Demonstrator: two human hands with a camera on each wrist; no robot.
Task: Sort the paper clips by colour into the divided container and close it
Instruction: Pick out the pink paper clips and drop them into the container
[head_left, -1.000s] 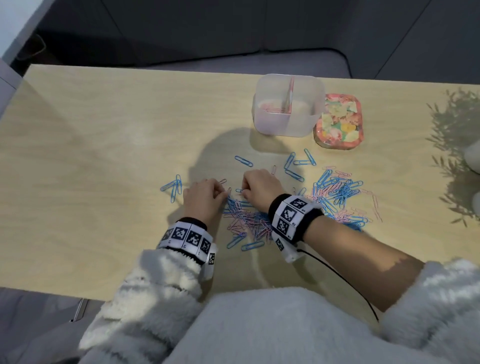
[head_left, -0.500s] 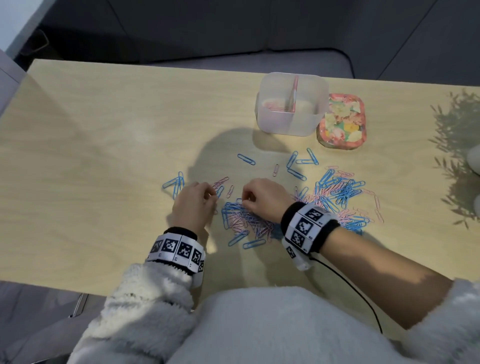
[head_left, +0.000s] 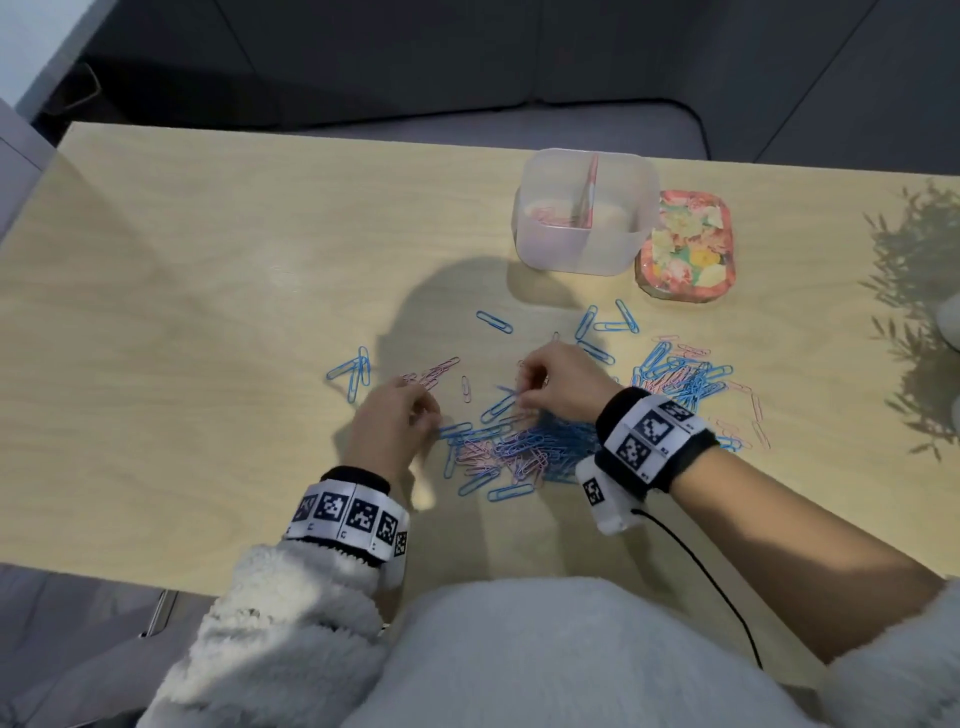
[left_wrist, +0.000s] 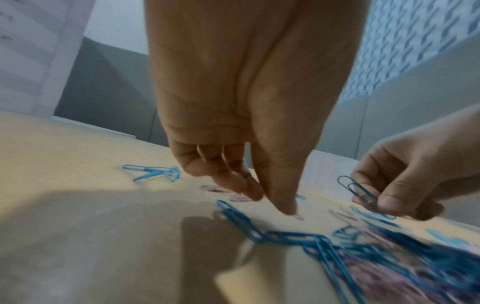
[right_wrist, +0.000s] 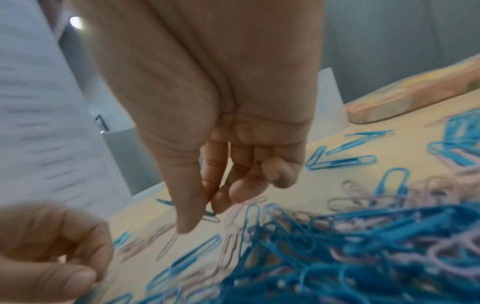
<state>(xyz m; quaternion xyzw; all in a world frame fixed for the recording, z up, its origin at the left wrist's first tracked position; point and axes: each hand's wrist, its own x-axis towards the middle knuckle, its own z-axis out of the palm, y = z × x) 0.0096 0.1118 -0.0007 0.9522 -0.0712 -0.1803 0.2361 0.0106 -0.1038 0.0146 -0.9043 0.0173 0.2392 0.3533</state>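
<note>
We see the tangled heap of blue and pink paper clips (head_left: 511, 449) lying on the near middle of the wooden table (head_left: 208, 312), between the two hands. The right hand (head_left: 558, 384) pinches a blue clip (left_wrist: 357, 190) between thumb and fingertips, lifted just above the heap. The left hand (head_left: 392, 421) hangs over the heap's left edge, fingers curled, thumb pointing down; whether it holds anything, we cannot tell. Further back stands the translucent divided container (head_left: 582, 244), open, some pink clips in its left compartment, and just beside it on the right lies the floral lid (head_left: 685, 247).
</note>
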